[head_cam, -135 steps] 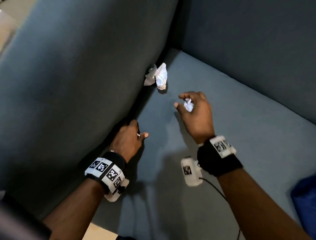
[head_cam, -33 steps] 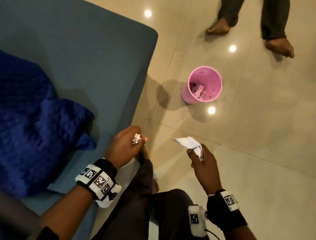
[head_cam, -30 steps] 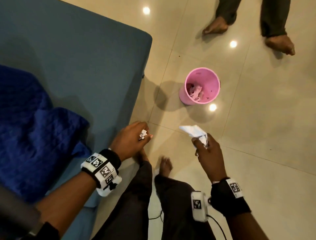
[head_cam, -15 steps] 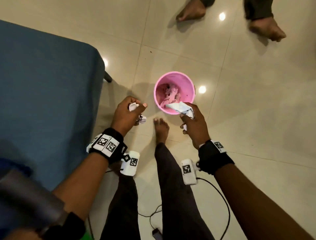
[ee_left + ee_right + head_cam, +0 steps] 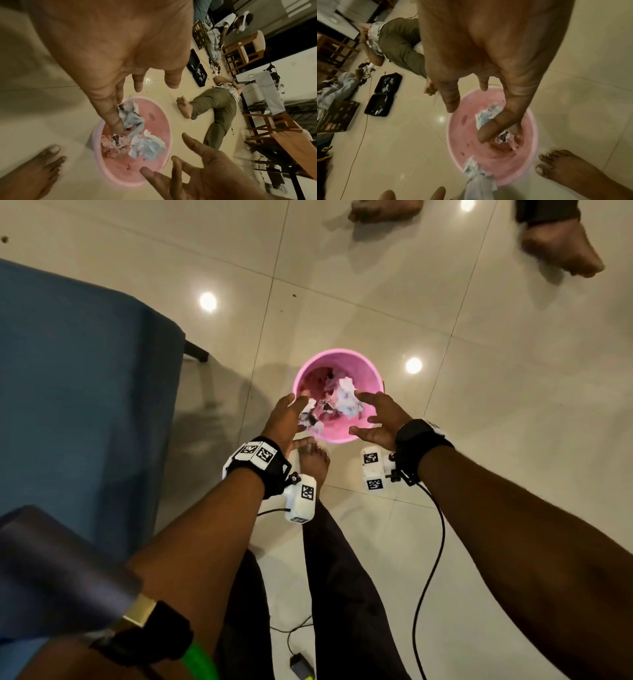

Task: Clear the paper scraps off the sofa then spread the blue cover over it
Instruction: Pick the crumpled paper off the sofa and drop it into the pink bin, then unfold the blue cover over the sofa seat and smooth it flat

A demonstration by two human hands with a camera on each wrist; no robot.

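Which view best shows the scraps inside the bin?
The left wrist view: it looks into the pink bin and shows the crumpled scraps unobstructed. In the head view both hands flank them; in the right wrist view a finger covers much of the pile.

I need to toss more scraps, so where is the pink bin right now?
In the head view the pink bin stands on the floor right of the sofa, under the left hand and right hand.

The round pink plastic bin [image 5: 337, 364] looks smooth and faintly glossy, holding crumpled white paper scraps [image 5: 347, 400], creased and matt. Beneath it the pale cream tiled floor [image 5: 496, 440] is polished, mirroring lamps. The blue-grey cloth sofa [image 5: 85, 392] appears matt and softly woven.
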